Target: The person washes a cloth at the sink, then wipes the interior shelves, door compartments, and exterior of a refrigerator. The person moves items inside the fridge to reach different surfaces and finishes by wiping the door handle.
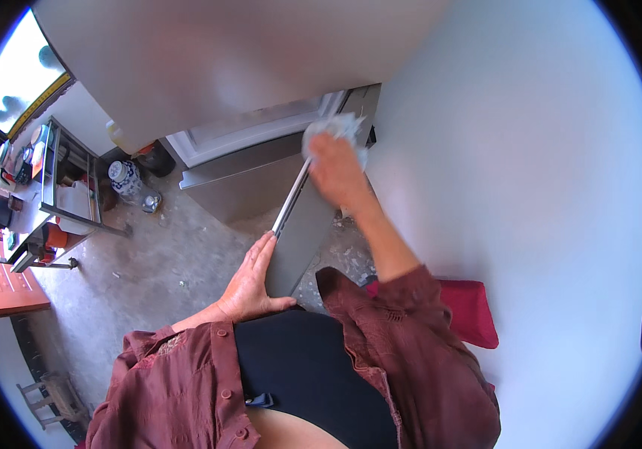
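Note:
An open lower door (308,236) of what looks like a refrigerator stands before me, its narrow pale edge strip (291,197) running away from my body. My left hand (248,278) lies against the near end of this door, fingers along the strip and thumb spread toward me. Farther along the same door, my right hand (336,171) presses a crumpled whitish cloth (335,132) on its edge; hand and cloth are blurred. Behind the cloth a white inner frame (253,137) shows above a grey-brown panel (236,193). The closed upper front (231,50) overhangs it.
A pale wall (523,168) rises close on the right, with a red fabric item (469,311) against it. At left stands a metal rack (51,207) holding mugs and containers. A blue-and-white jar (124,171), a dark pot (156,158) and a small wooden stool (57,397) sit on the concrete floor (147,264).

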### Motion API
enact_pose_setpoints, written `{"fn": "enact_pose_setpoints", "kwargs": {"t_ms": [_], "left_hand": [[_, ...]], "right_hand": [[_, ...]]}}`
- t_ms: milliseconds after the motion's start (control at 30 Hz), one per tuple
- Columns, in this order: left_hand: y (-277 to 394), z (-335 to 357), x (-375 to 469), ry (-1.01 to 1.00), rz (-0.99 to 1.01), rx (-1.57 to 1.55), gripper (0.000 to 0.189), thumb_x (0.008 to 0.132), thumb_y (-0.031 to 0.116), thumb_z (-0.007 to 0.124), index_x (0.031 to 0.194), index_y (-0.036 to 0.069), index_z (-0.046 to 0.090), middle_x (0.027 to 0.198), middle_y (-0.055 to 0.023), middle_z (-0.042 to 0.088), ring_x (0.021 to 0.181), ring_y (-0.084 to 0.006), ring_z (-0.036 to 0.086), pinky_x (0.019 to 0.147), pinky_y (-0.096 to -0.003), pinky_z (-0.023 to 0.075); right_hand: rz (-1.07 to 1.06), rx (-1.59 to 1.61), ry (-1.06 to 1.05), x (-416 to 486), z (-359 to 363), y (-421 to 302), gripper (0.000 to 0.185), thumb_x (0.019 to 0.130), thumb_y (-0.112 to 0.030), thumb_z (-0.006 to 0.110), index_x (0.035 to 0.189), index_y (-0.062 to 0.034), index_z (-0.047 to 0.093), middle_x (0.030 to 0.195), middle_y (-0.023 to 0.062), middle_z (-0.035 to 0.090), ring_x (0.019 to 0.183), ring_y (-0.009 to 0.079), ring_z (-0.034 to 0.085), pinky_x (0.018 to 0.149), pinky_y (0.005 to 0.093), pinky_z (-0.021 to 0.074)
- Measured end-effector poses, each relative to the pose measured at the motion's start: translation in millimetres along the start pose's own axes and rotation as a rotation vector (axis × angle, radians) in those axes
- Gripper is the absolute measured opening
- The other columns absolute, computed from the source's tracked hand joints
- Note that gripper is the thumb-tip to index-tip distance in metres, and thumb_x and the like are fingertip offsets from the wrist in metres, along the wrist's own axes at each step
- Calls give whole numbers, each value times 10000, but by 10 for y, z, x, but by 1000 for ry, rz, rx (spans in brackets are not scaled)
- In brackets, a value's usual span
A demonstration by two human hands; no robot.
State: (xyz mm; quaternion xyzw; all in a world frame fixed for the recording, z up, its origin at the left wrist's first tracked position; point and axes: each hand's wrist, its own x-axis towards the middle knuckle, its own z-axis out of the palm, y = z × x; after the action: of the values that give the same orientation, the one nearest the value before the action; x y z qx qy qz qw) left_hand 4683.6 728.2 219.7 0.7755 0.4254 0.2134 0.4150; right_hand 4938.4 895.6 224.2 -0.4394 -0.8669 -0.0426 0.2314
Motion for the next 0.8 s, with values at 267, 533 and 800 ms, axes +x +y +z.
{"fn": "enact_pose_setpoints", "kwargs": {"t_ms": [267,533,800], "left_hand": [[-10,130,-165,40,-269,-216,1162,654,346,889,1491,-55,190,1468,-277,351,1382,-374,365,1140,-408,333],[-71,289,-388,79,-103,-252,1237,606,293,923,1515,-1,138,1518,-264,264,1430,-374,277,1168,-412,292],[-567,356,-406,346,-85,-345,971,652,125,819,1452,17,279,1386,-189,433,1282,-312,462,1058,-404,404]], "right_hand": [[-184,219,-368,-660,-242,-1019,579,878,-336,602,1376,-60,498,1465,130,457,1416,280,350,1182,494,188],[284,-189,-64,-78,-67,589,493,973,-360,492,1379,-80,491,1488,109,432,1407,303,351,1146,534,236],[-171,332,-183,-841,-65,-1861,518,876,-273,595,1353,-78,542,1432,114,507,1381,275,412,1149,506,249]]}}
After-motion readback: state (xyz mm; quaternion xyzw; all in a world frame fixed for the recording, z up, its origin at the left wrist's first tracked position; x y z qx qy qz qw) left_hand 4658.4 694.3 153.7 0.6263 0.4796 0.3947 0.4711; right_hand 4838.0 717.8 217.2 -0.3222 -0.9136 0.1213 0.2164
